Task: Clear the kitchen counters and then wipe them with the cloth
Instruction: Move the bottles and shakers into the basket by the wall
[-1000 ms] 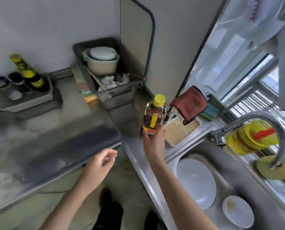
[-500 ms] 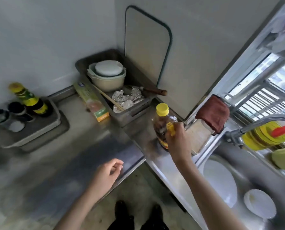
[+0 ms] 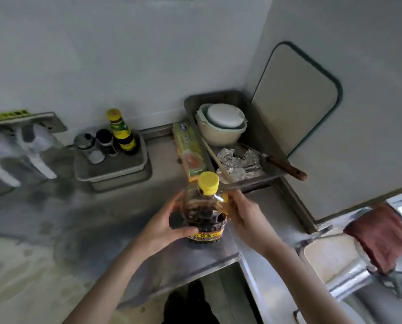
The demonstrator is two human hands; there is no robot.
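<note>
You hold the oil bottle (image 3: pixel 205 206) upright between both hands over the near corner of the steel counter (image 3: pixel 101 218). Your left hand (image 3: pixel 164 224) is wrapped round its lower body from the left, and your right hand (image 3: pixel 244 218) grips its right side beside the yellow handle. Whether the base rests on the surface cannot be told. The bottle has a yellow cap, dark contents and a label low on the body. The reddish-brown cloth (image 3: pixel 380 237) hangs at the far right near the sink, well apart from both hands. On the counter behind the bottle sits a large metal tray (image 3: pixel 253 108) containing stacked bowls (image 3: pixel 221 129), crumpled foil (image 3: pixel 239 160) and a wooden-handled knife (image 3: pixel 284 168). A wrap box (image 3: pixel 190 148) lies just beside that tray. A smaller tray (image 3: pixel 115 164) to the left carries condiment bottles. A cutting board (image 3: pixel 296 97) leans on the wall.
</note>
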